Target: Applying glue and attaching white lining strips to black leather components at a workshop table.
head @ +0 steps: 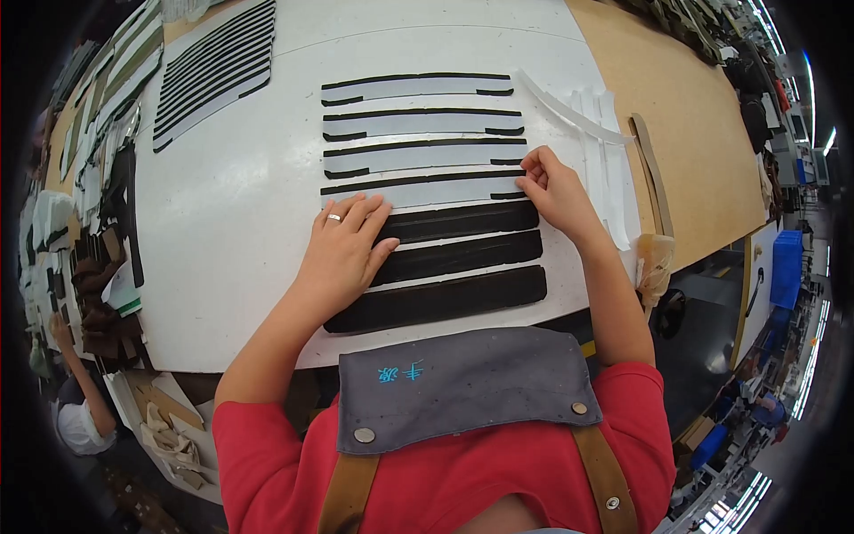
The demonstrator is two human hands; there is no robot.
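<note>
In a column on the white tabletop (pixel 220 220) before me lie several flat strips. The upper ones, such as the top strip (pixel 417 88), show a pale face with black folded edges. Lower down, the nearest black strip (pixel 440 299) and the two above it show dark faces. My left hand (pixel 347 247) rests palm down, fingers spread, over the left end of the lowest pale-faced strip (pixel 440 190) and the black strips below it. At that pale-faced strip's right end, my right hand (pixel 550 190) pinches the edge between thumb and fingertips.
More black-edged strips (pixel 217 73) overlap at the upper left. White paper strips (pixel 594 153) lie to the right, beside a brown strip (pixel 652 173) and a brush-like tool (pixel 654 267). Fabric pieces (pixel 100 280) pile along the left. Another person's arm (pixel 83 380) shows at far left.
</note>
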